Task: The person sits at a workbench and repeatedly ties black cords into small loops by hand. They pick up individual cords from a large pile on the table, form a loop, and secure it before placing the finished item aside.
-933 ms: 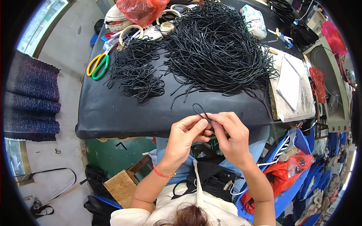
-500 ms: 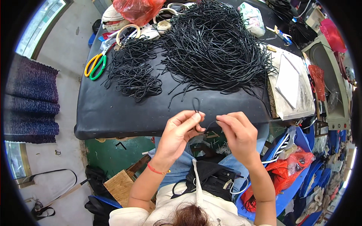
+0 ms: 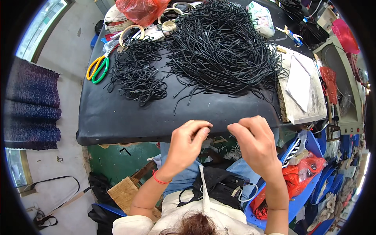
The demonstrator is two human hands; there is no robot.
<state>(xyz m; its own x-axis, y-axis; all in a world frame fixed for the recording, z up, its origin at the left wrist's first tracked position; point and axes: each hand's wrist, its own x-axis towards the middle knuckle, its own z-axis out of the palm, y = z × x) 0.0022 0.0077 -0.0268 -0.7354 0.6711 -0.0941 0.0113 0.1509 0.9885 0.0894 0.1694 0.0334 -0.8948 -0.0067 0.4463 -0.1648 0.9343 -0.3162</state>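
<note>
Left hand (image 3: 186, 145): raised over the lap, thumb tip close to index tip; can't tell if a cord is pinched there. Red bracelet (image 3: 159, 178) on its wrist. Right hand (image 3: 256, 145): just to the right, well short of touching the left, fingers curled, tips drawn in; can't tell if anything sits in them. Both hands knuckles up, near the front edge of the black-covered table (image 3: 125, 121).

Below and between the hands: black bag (image 3: 217, 178) on the lap, blue jeans (image 3: 186, 178) under it. Wooden piece (image 3: 125, 194) lower left of the left hand, by the forearm. Blue bin (image 3: 307, 192) right of the right hand, red plastic bag (image 3: 291, 178) in it.

Beyond the left hand, a bit left: small heap of looped black cords (image 3: 137, 84), on the table. Straight beyond both hands: big tangled pile of black cords (image 3: 225, 51), loose ends pointing back toward the hands. Scissors (image 3: 107, 62), yellow and green handles, left of the small heap, far left of the left hand. Pale board (image 3: 315, 107) beyond and right of the right hand, white sheet (image 3: 299, 86) on top.

Farthest past the hands: tape ring (image 3: 121, 39) behind the small heap, white-and-green packet (image 3: 260, 19) beside the big pile.
</note>
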